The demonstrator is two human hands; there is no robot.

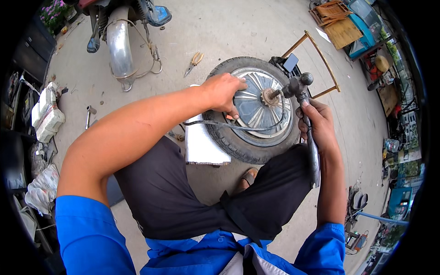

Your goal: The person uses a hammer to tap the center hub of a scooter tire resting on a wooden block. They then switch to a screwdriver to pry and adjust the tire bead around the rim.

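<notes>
A motor wheel with a black tyre and a ribbed grey hub lies tilted in front of my knees. My left hand is on the hub's left side, gripping the wheel with bent fingers and the thumb apart. A small orange piece shows by that thumb, mostly hidden. My right hand is wrapped round the metal handle of a ball-peen hammer. The hammer's head is just right of the axle; whether they touch I cannot tell. A black cable loops from the axle across the hub and tyre.
A white block sits by the wheel's left edge. Pliers lie beyond it, and a socket tool lies at left. A vehicle's silver mudguard stands far left. Behind the wheel are a dark device and a wooden frame.
</notes>
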